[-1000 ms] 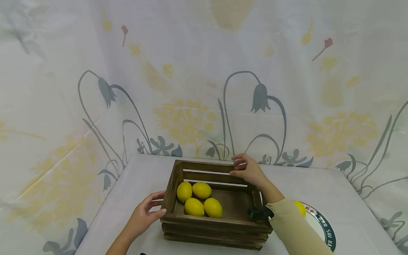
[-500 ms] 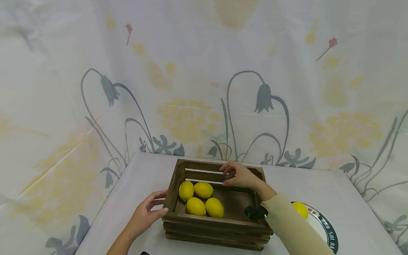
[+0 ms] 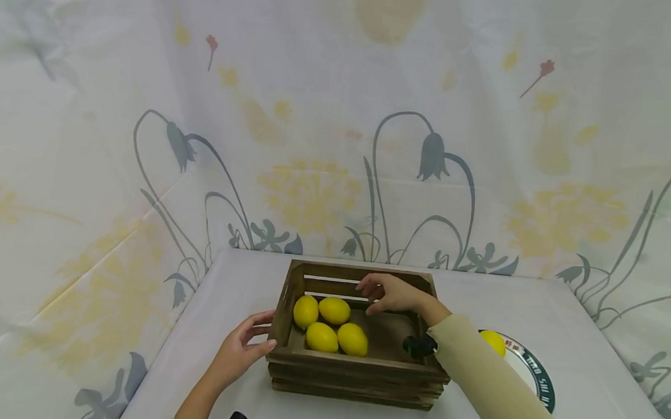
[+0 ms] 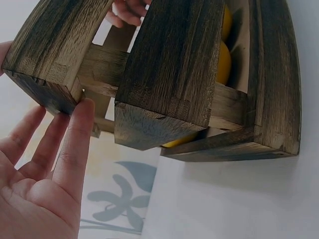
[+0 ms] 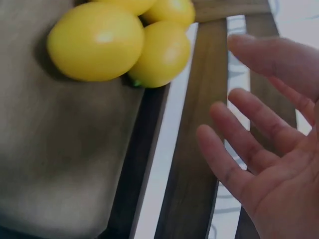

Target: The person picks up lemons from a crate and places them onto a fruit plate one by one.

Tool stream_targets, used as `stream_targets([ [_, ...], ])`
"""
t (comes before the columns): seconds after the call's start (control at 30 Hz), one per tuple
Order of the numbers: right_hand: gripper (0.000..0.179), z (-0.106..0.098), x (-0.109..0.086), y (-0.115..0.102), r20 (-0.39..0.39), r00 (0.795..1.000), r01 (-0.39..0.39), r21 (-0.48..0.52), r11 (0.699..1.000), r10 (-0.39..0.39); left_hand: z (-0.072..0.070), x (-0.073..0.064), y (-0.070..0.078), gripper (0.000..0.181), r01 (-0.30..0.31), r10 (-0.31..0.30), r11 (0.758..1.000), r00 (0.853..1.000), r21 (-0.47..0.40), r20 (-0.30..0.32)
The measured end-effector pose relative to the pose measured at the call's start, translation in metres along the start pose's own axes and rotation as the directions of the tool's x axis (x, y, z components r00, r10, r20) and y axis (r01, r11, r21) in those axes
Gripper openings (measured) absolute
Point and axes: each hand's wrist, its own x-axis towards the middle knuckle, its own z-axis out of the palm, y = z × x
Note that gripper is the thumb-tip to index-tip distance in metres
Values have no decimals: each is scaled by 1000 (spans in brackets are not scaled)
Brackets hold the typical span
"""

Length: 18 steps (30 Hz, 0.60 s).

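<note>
A brown slatted wooden crate [image 3: 355, 370] stands on the white table, with several yellow lemons [image 3: 322, 338] grouped in its left half. My left hand [image 3: 238, 353] is at the crate's left end. Its fingers are extended, and in the left wrist view the fingertips touch the end of a slat [image 4: 172, 64]. Over the inside of the crate, near the back wall, hovers my right hand [image 3: 396, 294]. Nothing is in it; the right wrist view shows its fingers [image 5: 249, 144] loosely spread, apart from the lemons [image 5: 97, 42].
Right of the crate lies a white plate with a dark green lettered rim [image 3: 543, 382], partly hidden by my right sleeve [image 3: 491, 382]. One lemon [image 3: 493, 342] is on it. A floral-patterned curtain [image 3: 339, 140] hangs behind the table.
My right hand has moved from the crate's back rim leftward and down, over the crate's inside. The left hand stays at the left end, and the lemons keep their places.
</note>
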Motion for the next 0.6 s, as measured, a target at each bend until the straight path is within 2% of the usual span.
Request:
stream_targets([
  [0.17, 43, 2, 7, -3, 60, 998, -16, -69, 997, 21, 0, 0, 0, 49, 5, -5, 1000, 1000, 5, 1],
  [0.4, 43, 9, 18, -1, 123, 992, -19, -137, 990, 36, 0, 0, -1, 48, -19, 19, 1000, 1000, 0, 9],
  [0.6, 40, 20, 26, 4, 186, 978, -60, -210, 976, 100, 0, 2, -2, 47, -26, 26, 1000, 1000, 1, 6],
])
